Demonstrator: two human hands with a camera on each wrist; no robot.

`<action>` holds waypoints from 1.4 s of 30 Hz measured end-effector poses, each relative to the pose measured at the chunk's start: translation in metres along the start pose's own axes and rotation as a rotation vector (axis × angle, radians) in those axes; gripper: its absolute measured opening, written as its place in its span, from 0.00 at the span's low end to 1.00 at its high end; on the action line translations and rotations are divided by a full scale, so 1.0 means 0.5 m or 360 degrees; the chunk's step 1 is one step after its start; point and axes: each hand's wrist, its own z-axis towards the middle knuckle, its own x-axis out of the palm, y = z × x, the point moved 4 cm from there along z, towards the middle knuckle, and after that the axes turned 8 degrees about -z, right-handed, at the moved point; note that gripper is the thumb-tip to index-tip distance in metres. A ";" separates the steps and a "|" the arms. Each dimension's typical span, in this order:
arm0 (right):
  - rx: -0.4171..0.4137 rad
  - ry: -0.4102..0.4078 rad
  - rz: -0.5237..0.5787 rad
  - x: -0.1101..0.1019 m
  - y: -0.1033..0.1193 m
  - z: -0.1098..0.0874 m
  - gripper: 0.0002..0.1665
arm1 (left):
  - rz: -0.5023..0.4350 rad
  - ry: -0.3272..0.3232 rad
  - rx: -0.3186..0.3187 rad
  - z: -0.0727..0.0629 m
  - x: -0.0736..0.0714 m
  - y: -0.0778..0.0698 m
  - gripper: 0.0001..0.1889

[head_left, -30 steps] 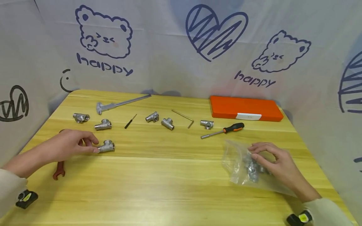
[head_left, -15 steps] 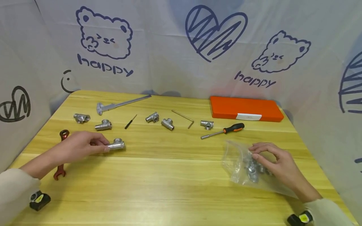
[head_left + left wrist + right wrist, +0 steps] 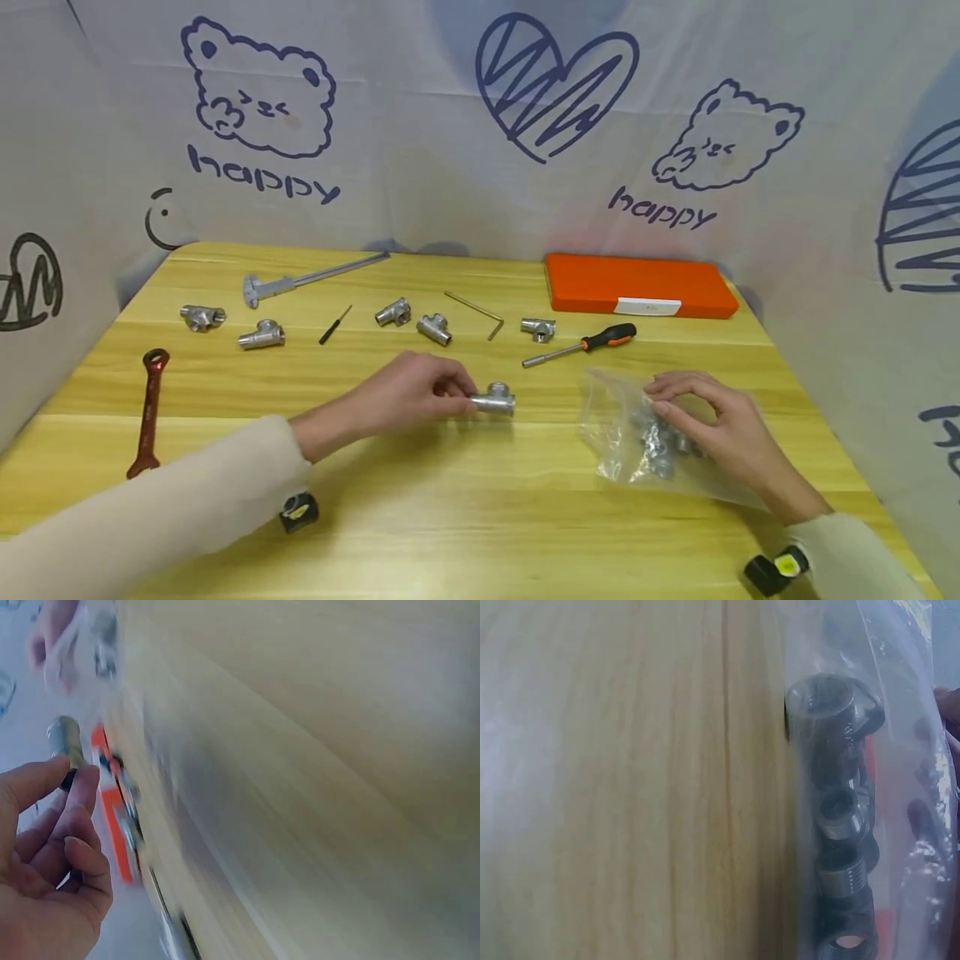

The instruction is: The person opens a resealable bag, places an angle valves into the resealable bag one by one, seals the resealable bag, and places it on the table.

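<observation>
My left hand [image 3: 408, 390] pinches one end of a metal tee pipe fitting [image 3: 497, 400], with its side branch pointing up, over the middle of the table. The left wrist view, partly blurred, shows the fitting [image 3: 64, 736] between thumb and fingertips. On the right, my right hand [image 3: 716, 429] holds the upper edge of a clear plastic bag [image 3: 603, 433] between thumb and fingers. Several more metal fittings [image 3: 834, 761] lie inside the bag in the right wrist view. Only a bit of the right hand's fingers shows there.
Along the table's far part lie several tee fittings [image 3: 262, 335], a caliper [image 3: 273, 287], a small screwdriver [image 3: 334, 326], a hex key [image 3: 474, 307] and a nut driver [image 3: 581, 345]. An orange case [image 3: 637, 279] stands at the back right, a red wrench [image 3: 149, 412] at the left.
My left hand has taken the tee fitting from the table's left side and carried it rightward to the middle. My right hand has stayed at the bag; the head view has shifted slightly.
</observation>
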 end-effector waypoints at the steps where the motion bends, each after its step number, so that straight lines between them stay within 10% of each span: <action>1: -0.0001 0.0002 -0.0001 0.000 0.000 0.001 0.15 | 0.0013 0.0010 0.0014 0.020 0.018 -0.014 0.08; 13: 0.0012 0.0024 0.0008 0.002 0.000 0.008 0.14 | 0.0167 0.0133 0.0240 0.199 0.193 -0.120 0.08; 25: 0.0038 0.0007 0.0004 -0.003 -0.001 0.006 0.13 | 0.0022 0.0108 0.0258 0.254 0.255 -0.152 0.12; 31: 0.0042 -0.0001 0.0019 -0.002 0.000 0.005 0.13 | -0.0070 0.0167 0.0171 0.226 0.188 -0.114 0.10; 36: 0.0029 -0.0002 0.0023 -0.001 0.000 0.005 0.13 | -0.0006 0.0064 0.0138 0.206 0.051 -0.044 0.11; 42: 0.0020 -0.0001 0.0023 0.001 -0.001 0.001 0.14 | 0.0411 -0.0157 0.0014 0.173 -0.114 0.052 0.14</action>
